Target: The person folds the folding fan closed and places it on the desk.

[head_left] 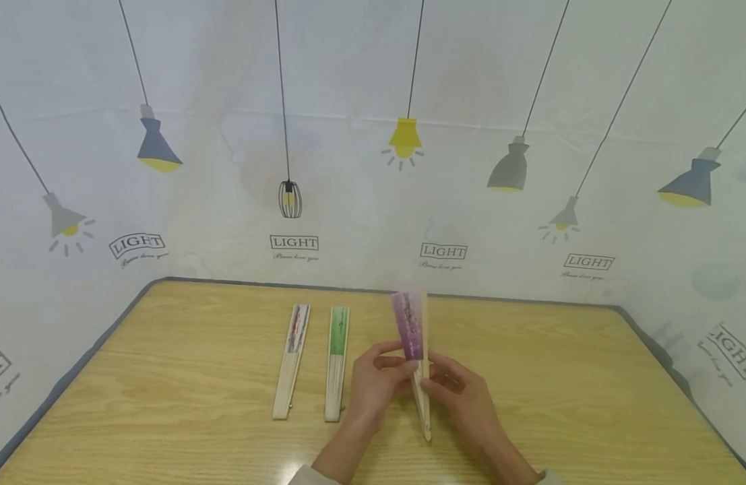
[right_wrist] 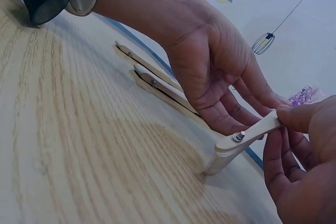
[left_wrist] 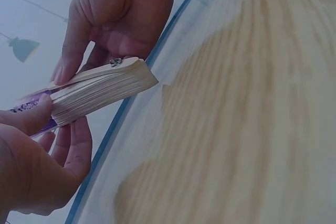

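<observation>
A purple folding fan [head_left: 408, 323] with pale wooden ribs is held up between both hands, slightly spread at its top. My left hand [head_left: 377, 384] pinches it from the left, thumb on the front near the purple leaf. From the other side my right hand [head_left: 463, 397] pinches the outer rib [head_left: 426, 337] between thumb and fingers. The fan's riveted end [left_wrist: 116, 62] points down toward the wood, as both wrist views show. To the left lie a green folding fan [head_left: 339, 330] and a white folding fan with a red and dark pattern [head_left: 297, 329], both folded.
The wood-grain table [head_left: 197, 350] has a dark blue edge along the back and sides. Behind it hangs a white cloth [head_left: 360, 202] printed with lamps and the word LIGHT. A dark device [right_wrist: 50, 1] is strapped near the left sleeve in the right wrist view.
</observation>
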Motion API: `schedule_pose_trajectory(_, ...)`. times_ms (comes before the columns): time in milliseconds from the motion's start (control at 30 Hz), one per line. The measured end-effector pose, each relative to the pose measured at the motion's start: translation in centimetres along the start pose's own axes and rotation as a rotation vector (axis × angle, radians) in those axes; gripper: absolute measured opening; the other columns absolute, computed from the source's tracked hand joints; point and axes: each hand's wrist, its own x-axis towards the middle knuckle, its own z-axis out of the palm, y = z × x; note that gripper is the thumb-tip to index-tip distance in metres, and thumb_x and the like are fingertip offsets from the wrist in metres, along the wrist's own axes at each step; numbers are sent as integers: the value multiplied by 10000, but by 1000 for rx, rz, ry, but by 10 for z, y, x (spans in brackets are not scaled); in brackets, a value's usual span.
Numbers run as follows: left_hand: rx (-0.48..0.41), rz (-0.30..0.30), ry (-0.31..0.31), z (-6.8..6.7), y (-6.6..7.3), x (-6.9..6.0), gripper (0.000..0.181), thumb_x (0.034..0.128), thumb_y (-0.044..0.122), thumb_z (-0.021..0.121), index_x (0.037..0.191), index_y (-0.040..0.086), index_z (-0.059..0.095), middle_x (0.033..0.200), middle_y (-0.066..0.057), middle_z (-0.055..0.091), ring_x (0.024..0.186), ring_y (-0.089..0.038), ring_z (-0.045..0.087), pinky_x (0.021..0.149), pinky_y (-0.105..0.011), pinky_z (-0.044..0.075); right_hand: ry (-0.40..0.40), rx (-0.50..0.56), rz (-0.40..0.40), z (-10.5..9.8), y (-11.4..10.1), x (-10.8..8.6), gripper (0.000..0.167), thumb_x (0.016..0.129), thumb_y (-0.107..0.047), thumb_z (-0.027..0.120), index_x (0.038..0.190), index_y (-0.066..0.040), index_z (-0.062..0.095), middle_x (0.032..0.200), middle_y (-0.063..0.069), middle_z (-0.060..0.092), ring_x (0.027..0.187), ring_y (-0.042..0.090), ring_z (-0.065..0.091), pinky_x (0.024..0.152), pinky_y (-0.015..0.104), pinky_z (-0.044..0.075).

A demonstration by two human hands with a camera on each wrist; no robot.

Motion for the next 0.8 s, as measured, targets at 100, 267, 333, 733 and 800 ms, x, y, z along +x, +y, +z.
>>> schedule_pose_trajectory(100,16,10,8,0,0,-1,429,803,0,741,1202,-32,586,952,-176,610,762,-207,645,741,-358,594,4,-9,-7,1,-1,0,442,825,-129,742,1250,-118,623,1011,110,627,1032,220,608,927,266,502)
schedule_pose_trajectory(267,32,16,18,0,0,-1,412,803,1,742,1185,-34,594,931,-163,617,758,-200,637,733,-358,594,2,-24,-20,1,-2,-1,439,833,-124,732,1257,-93,618,982,93,640,1016,235,605,921,258,497)
schedule_pose_trajectory(333,34,16,21,0,-1,-1,405,800,2,745,1177,-32,600,924,-158,616,752,-197,637,731,-359,594,-1,-33,-19,1,-1,-2,447,837,-130,730,1267,-93,613,981,84,642,1028,231,602,931,249,488)
schedule_pose_trajectory(733,66,30,25,0,-1,0,377,800,12,752,1153,-12,622,901,-149,622,728,-191,640,708,-367,597,-46,-59,-56,1,-1,-3,451,866,-172,705,1301,-128,594,985,70,654,1021,211,604,946,265,477)
schedule_pose_trajectory(800,74,37,24,0,-1,0,373,804,17,750,1153,-12,622,901,-148,625,729,-192,642,709,-370,597,-59,-72,-72,0,-1,-3,452,877,-192,694,1312,-135,586,978,67,651,1025,212,597,950,269,473)
